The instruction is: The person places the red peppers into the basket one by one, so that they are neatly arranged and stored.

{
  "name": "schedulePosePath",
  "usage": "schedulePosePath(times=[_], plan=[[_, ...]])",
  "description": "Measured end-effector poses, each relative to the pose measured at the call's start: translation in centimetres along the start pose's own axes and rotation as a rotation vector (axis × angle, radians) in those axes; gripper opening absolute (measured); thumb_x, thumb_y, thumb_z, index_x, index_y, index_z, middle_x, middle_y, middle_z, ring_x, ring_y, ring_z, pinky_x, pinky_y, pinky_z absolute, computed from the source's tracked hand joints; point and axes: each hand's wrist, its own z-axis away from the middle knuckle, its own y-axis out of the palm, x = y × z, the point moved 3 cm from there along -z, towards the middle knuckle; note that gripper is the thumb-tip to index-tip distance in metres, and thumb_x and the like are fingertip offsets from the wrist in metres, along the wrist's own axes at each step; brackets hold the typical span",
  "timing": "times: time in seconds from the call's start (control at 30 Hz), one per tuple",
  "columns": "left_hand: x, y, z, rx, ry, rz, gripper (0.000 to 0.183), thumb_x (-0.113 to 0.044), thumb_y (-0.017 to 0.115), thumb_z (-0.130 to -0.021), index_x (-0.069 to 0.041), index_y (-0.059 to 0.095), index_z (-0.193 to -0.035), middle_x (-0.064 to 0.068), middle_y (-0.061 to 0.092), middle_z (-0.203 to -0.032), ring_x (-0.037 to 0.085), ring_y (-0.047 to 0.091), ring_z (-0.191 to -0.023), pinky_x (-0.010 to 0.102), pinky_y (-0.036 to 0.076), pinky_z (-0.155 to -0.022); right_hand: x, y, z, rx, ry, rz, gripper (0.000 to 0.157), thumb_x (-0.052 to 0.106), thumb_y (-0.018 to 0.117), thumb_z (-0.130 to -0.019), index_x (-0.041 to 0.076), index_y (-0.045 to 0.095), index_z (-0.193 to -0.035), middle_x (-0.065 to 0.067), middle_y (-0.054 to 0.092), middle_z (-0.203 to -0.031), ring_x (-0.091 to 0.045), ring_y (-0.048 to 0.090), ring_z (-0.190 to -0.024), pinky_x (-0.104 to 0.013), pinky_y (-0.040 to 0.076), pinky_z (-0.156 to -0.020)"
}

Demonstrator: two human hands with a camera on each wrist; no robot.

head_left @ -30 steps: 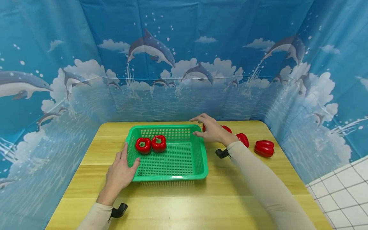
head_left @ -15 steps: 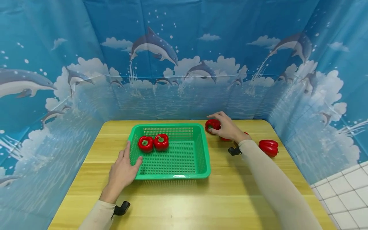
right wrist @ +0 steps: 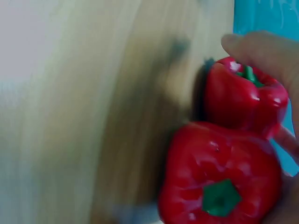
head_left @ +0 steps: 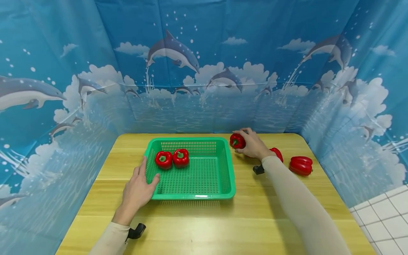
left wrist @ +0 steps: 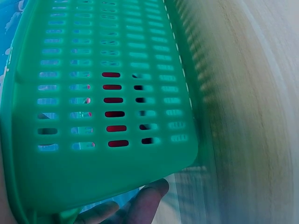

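Note:
Beside the left end of a green plastic basket (head_left: 204, 196), my left hand (head_left: 137, 191) rests with straight, spread fingers, thumb over the rim. Fingertips (left wrist: 152, 198) show past the basket's corner in the left wrist view. Inside the basket two red bell peppers, a left one (head_left: 163, 160) and a right one (head_left: 180, 158), sit stem up. My right hand (head_left: 253, 144) has its thumb and fingers curled round another red bell pepper (head_left: 236, 141), just right of the basket. In the right wrist view, a nearer bell pepper (right wrist: 222, 172) sits against the held one; the hand covers it from above.
To the right on the wooden table (head_left: 197, 226) lie two more bell peppers: one (head_left: 276, 154) partly behind the right forearm, the other (head_left: 301, 165) on its side near the table's right edge. A blue dolphin-print curtain (head_left: 204, 109) stands along the back and sides.
My right hand has moved right from over the basket's back right corner and taken hold of a bell pepper. The left hand keeps its place at the basket; the head view has shifted slightly.

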Motion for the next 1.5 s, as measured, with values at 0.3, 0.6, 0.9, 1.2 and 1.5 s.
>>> schedulePosePath(times=[0.3, 0.6, 0.9, 1.2, 1.5], plan=[[0.0, 0.4, 0.4, 0.019, 0.003, 0.004, 0.096, -0.050, 0.061, -0.118, -0.012, 0.009, -0.190, 0.033, 0.050, -0.171, 0.048, 0.077, -0.101, 0.043, 0.054, -0.063, -0.7, 1.4, 0.5, -0.038, 0.039, 0.132, 0.087, 0.030, 0.098, -0.097, 0.021, 0.055, -0.172, -0.026, 0.054, -0.167, -0.056, 0.056, -0.148, -0.082, 0.042, -0.125], [-0.1, 0.4, 0.4, 0.006, 0.004, 0.011, 0.096, -0.050, 0.063, -0.118, -0.012, 0.011, -0.189, 0.032, 0.051, -0.171, 0.045, 0.076, -0.096, 0.040, 0.050, -0.060, -0.5, 1.2, 0.8, -0.084, 0.020, 0.142, 0.080, 0.025, 0.099, -0.095, 0.017, 0.060, -0.164, -0.027, 0.059, -0.160, -0.058, 0.059, -0.142, -0.081, 0.047, -0.122], [-0.2, 0.2, 0.2, 0.008, 0.001, -0.002, 0.096, -0.051, 0.062, -0.118, -0.012, 0.012, -0.189, 0.032, 0.053, -0.169, 0.042, 0.074, -0.089, 0.042, 0.051, -0.060, -0.4, 0.9, 1.1, -0.095, 0.017, 0.116, 0.080, 0.026, 0.099, -0.095, 0.017, 0.059, -0.164, -0.027, 0.061, -0.156, -0.058, 0.063, -0.139, -0.080, 0.050, -0.121], [-0.1, 0.1, 0.2, 0.011, -0.002, -0.003, 0.096, -0.052, 0.060, -0.119, -0.013, 0.009, -0.190, 0.033, 0.050, -0.172, 0.050, 0.077, -0.104, 0.048, 0.058, -0.066, 0.0, 0.7, 1.1, -0.127, -0.007, 0.086, 0.079, 0.026, 0.098, -0.096, 0.016, 0.059, -0.164, -0.028, 0.062, -0.155, -0.056, 0.065, -0.137, -0.078, 0.054, -0.117], [-0.2, 0.0, 0.1, 0.006, 0.005, 0.000, 0.095, -0.055, 0.058, -0.119, -0.013, 0.010, -0.190, 0.034, 0.049, -0.174, 0.054, 0.077, -0.112, 0.054, 0.061, -0.070, 0.4, 0.4, 1.1, -0.140, -0.011, 0.005, 0.080, 0.020, 0.096, -0.096, 0.017, 0.057, -0.165, -0.026, 0.060, -0.156, -0.054, 0.063, -0.139, -0.075, 0.055, -0.118]])
